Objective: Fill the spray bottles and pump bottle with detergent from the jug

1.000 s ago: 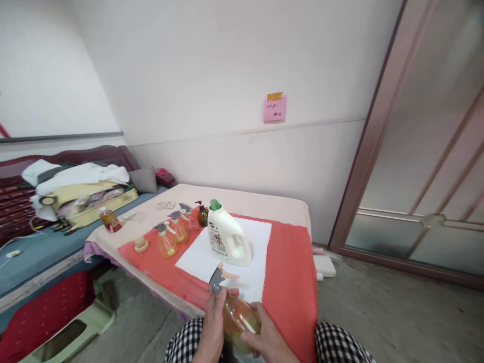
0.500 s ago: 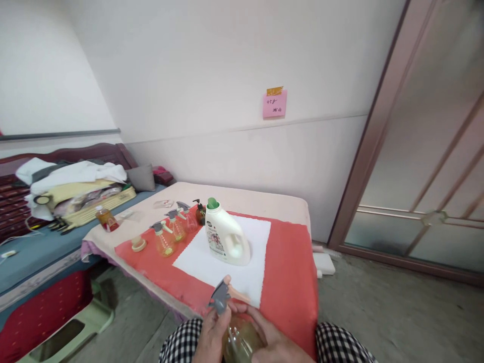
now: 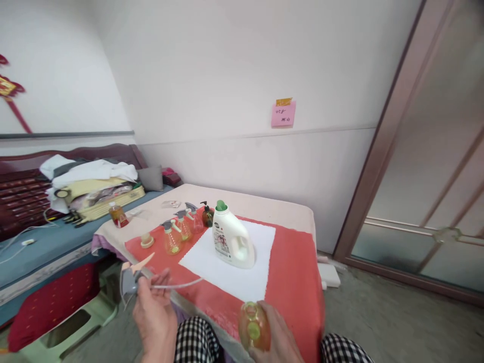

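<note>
My left hand (image 3: 155,315) holds a grey spray head (image 3: 130,280) with a peach trigger and a clear dip tube trailing right, out to the left of the table's front edge. Near the bottom edge, my right hand (image 3: 278,340) grips an amber spray bottle (image 3: 254,326) whose open mouth faces the camera. The head and the bottle are apart. A white detergent jug (image 3: 231,241) with a green cap stands on a white sheet (image 3: 242,275) over the red cloth (image 3: 293,272).
Three small amber spray bottles (image 3: 180,229) and a dark pump bottle (image 3: 207,216) stand left of the jug, with a small cap (image 3: 146,241) beside them. A bench with folded cloths (image 3: 88,184) lies to the left. A glass door (image 3: 434,191) is at the right.
The spray head has come off the bottle: my left hand pulled it away to the left with its tube, while my right hand kept the bottle. The camera turned slightly left.
</note>
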